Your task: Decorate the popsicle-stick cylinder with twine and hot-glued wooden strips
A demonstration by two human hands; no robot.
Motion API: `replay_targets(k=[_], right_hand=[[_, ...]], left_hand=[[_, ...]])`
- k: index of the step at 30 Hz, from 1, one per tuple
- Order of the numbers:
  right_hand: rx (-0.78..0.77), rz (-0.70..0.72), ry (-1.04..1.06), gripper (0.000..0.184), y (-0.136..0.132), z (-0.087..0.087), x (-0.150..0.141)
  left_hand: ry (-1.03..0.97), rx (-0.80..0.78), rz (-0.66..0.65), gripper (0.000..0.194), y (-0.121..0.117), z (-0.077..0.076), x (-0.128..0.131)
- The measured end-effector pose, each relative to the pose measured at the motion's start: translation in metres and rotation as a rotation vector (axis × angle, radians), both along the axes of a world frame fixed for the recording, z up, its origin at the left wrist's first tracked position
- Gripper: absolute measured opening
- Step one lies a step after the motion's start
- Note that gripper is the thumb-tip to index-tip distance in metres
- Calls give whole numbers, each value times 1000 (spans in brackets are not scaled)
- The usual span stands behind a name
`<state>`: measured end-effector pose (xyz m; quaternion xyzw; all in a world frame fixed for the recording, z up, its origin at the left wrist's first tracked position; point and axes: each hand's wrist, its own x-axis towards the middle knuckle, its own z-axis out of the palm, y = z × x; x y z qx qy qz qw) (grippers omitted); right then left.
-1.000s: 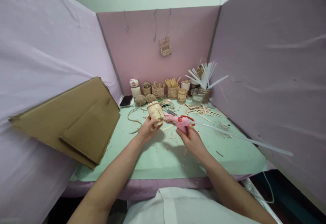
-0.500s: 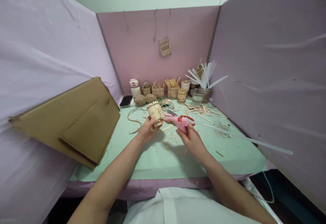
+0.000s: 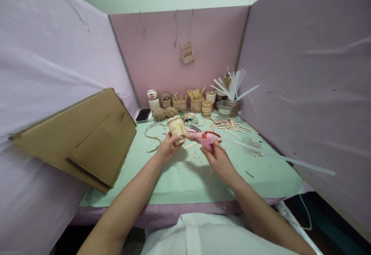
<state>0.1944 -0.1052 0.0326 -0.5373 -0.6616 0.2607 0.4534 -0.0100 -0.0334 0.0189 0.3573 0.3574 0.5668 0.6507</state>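
My left hand [image 3: 169, 146] is closed around the lower part of a small wooden-stick cup [image 3: 176, 126], which it holds tilted above the table. A cord band runs around the cup near its rim. In my right hand [image 3: 218, 156] is a pink hot glue gun [image 3: 206, 138], gripped by its handle. Its nozzle end is at the cup's lower right side; whether the tip touches is too small to tell. A long clear glue stick [image 3: 278, 157] sticks out of the gun's back toward the right. Red-handled scissors [image 3: 216, 134] lie partly hidden behind the gun.
A large cardboard piece [image 3: 95, 143] leans at the left. Along the back stand a white jar [image 3: 153, 101], twine balls [image 3: 159, 114], stick-filled baskets [image 3: 196, 105], a clear cup [image 3: 224, 112] and a pot of glue sticks [image 3: 234, 106]. Loose wooden sticks [image 3: 228, 124] lie at the right back.
Both hands, the cup and the glue gun stay almost still. The view shifts very slightly, and the glue stick's far end sits a touch farther right.
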Motion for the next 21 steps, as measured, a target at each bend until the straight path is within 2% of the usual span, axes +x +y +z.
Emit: replay_targets(k=[21], right_hand=[[44, -22, -37, 23, 1, -2, 2]], left_hand=[[-34, 6, 0, 52, 1, -1, 1]])
